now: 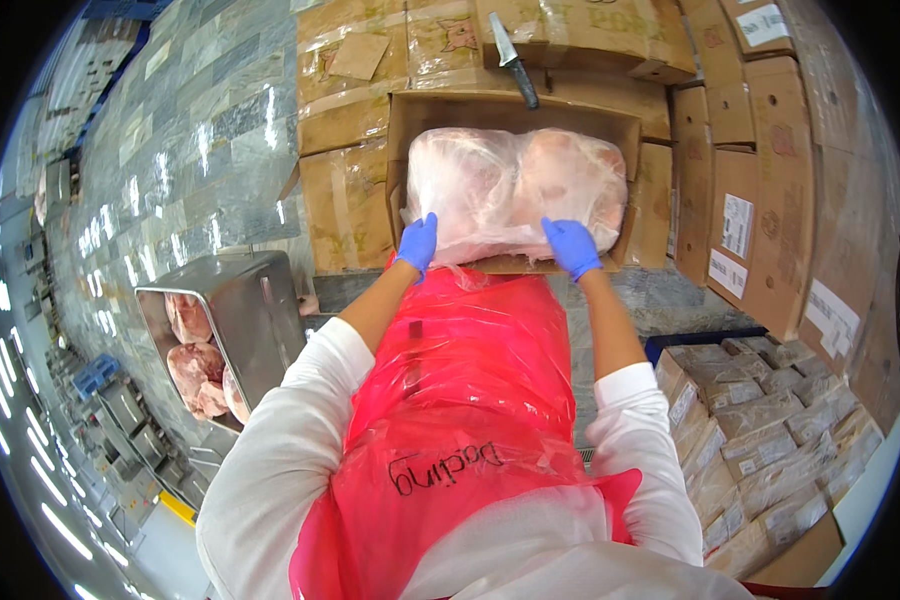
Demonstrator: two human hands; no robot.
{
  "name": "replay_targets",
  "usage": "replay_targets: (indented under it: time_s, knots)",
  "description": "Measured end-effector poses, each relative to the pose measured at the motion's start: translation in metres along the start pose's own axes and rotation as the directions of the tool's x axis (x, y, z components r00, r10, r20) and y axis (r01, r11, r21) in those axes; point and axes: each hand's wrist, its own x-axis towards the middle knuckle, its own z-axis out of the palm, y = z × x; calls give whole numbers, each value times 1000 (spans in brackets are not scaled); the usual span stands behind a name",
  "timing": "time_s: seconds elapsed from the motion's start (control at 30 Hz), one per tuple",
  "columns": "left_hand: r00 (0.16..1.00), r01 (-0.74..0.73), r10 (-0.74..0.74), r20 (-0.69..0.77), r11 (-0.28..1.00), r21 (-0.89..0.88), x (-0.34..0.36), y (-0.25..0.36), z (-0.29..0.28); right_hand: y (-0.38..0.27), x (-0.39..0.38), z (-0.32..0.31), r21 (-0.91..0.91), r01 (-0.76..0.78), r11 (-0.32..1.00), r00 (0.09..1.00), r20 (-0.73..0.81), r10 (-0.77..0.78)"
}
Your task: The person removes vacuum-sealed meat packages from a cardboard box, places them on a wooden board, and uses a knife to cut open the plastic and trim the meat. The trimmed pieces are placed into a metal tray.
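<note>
Two large pieces of pale pink meat under clear plastic wrap lie side by side in an open cardboard box before me. At the near left corner of the meat, my left hand, in a blue glove, is closed on the edge of the wrap. My right hand, also blue-gloved, pinches the wrap along the near right side. The fingertips of both hands are partly hidden by the plastic. A knife with a black handle rests on the cardboard beyond the box, its blade pointing away.
Closed cardboard cartons surround the open box, and taller carton stacks rise at the right. A steel bin with raw meat stands at the left. Wrapped packages are piled near my right arm. The tiled floor looks shiny.
</note>
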Motion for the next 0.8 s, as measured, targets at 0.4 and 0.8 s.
replay_targets:
  time_s: [0.4, 0.8]
  knots:
    - [858, -513, 498, 127, 844, 158, -171, 81, -76, -71, -162, -17, 533, -32, 846, 895, -362, 262]
    - [168, -985, 971, -171, 174, 16, -362, 231, -164, -251, -248, -269, 458, 792, 405, 533, -841, -91]
